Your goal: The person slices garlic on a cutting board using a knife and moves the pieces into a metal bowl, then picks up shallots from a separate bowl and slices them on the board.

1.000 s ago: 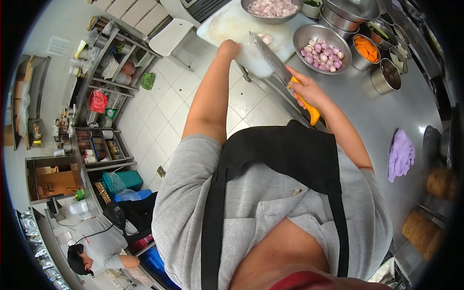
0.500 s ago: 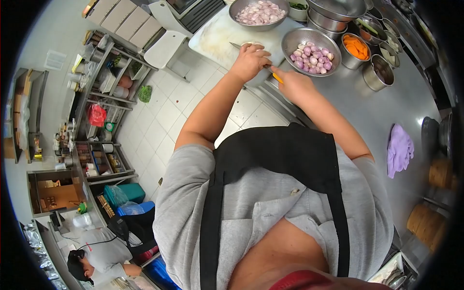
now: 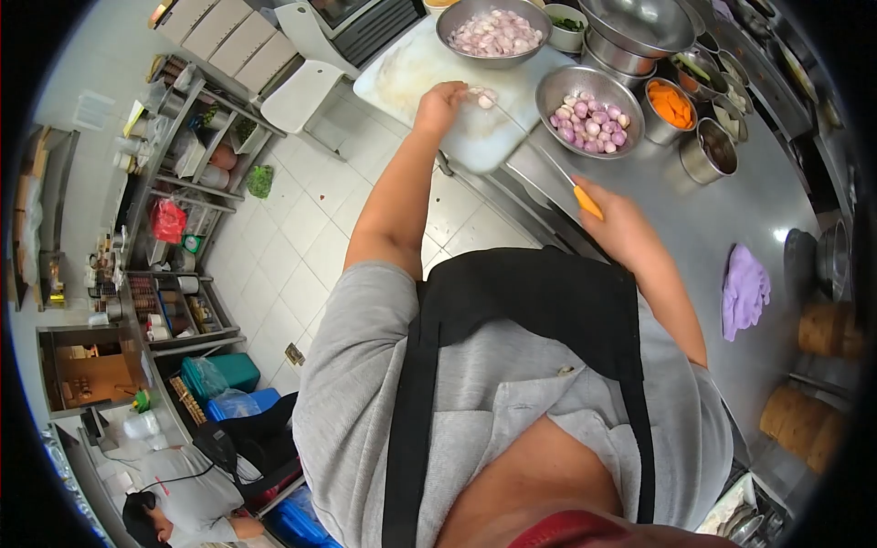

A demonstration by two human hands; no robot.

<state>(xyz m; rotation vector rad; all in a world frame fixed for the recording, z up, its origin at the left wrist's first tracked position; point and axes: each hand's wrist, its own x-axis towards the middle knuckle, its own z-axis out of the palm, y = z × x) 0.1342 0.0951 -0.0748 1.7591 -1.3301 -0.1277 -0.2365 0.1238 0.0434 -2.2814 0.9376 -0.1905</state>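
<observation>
My right hand (image 3: 610, 217) is closed round the yellow handle of a small knife (image 3: 568, 181), its blade pointing up and left near the counter edge. On the white cutting board (image 3: 402, 73), my left hand (image 3: 444, 102) has its fingertips close together beside a small pile of cut shallot (image 3: 484, 97); whether they pinch a piece is too small to tell. A metal bowl of whole peeled shallots (image 3: 590, 122) stands right of the board. Another bowl with sliced shallots (image 3: 495, 33) rests on the board's far side.
Carrot pieces fill a metal pot (image 3: 670, 104), with a dark-filled pot (image 3: 709, 153) beside it. Stacked bowls (image 3: 638, 24) stand behind. A purple cloth (image 3: 745, 290) lies on the steel counter (image 3: 676, 210). A co-worker (image 3: 187, 493) is at lower left.
My right hand has drawn the knife away from the board, right and toward my body. My left hand has shifted left, uncovering the cut shallot.
</observation>
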